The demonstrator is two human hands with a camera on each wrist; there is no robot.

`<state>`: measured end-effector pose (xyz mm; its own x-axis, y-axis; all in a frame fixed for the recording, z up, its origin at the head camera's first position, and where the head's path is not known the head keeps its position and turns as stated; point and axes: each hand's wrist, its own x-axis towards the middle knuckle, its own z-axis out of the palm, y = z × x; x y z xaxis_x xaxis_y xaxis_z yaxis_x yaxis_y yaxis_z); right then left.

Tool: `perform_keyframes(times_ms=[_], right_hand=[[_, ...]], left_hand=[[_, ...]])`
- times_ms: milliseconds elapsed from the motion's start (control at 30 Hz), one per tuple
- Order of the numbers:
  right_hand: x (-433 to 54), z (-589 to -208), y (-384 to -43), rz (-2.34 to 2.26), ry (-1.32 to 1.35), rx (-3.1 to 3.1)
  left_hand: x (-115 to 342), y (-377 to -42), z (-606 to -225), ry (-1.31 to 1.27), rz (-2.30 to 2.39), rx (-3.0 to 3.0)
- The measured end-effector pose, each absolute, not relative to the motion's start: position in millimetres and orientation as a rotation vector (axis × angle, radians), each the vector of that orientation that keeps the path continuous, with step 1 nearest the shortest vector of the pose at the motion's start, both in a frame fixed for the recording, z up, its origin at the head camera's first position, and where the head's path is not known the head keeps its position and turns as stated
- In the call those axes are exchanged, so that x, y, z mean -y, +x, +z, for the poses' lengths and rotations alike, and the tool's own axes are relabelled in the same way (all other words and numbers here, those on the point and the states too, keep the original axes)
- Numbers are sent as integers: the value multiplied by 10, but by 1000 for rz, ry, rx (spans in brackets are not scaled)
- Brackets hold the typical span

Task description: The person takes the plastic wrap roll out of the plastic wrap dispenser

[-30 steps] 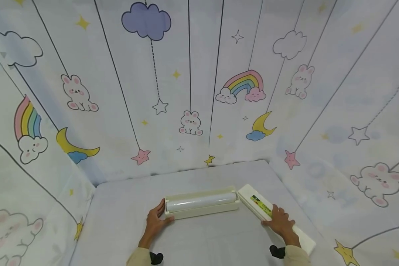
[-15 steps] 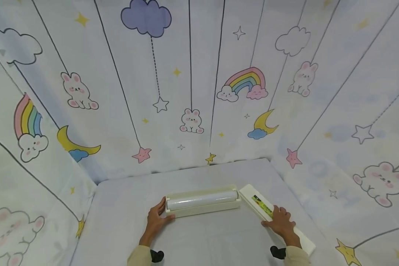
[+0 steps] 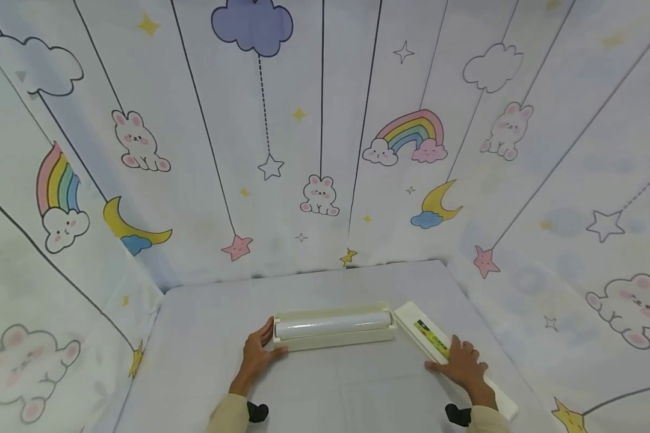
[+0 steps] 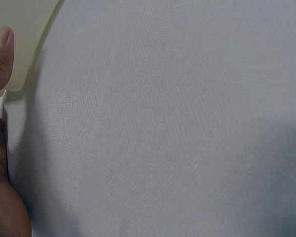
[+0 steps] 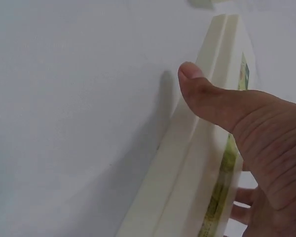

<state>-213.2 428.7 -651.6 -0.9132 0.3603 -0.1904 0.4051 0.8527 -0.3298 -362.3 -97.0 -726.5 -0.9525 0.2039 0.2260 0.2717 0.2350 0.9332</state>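
Note:
A long cream cling film dispenser [image 3: 333, 344] lies uncovered on the white table, with a shiny roll of cling film [image 3: 333, 325] inside. My left hand [image 3: 257, 358] holds its left end, fingers around the end and thumb on the front wall. That thumb [image 4: 2, 59] shows against the cream wall in the left wrist view. To the right, the dispenser's cream lid [image 3: 411, 322], with a green and yellow label, lies slanting toward me. My right hand [image 3: 462, 365] grips the lid across its width. In the right wrist view the thumb [image 5: 207, 96] lies over its near edge, fingers on the far side.
The table [image 3: 206, 325] has a white cloth cover. Behind it and on both sides hang white curtains [image 3: 281, 258] printed with bunnies, stars, clouds and rainbows. The lid's far end sits close to the dispenser's right end.
The head view has shifted slightly, so everything appears a little further right. Both hands keep the same hold on the dispenser and the lid.

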Motion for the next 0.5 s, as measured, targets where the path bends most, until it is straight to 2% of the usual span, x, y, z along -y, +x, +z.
perform_keyframes(times_ms=[200,500], right_hand=[[-4337,-6215,-2234,-491,538,-3024],[-4333,-5771,-2626,-579,268,-3335]], left_hand=[[975,-3633,-7257,-522,-1784,2418],[977,-3648,-7261,-398,-1903,2447]])
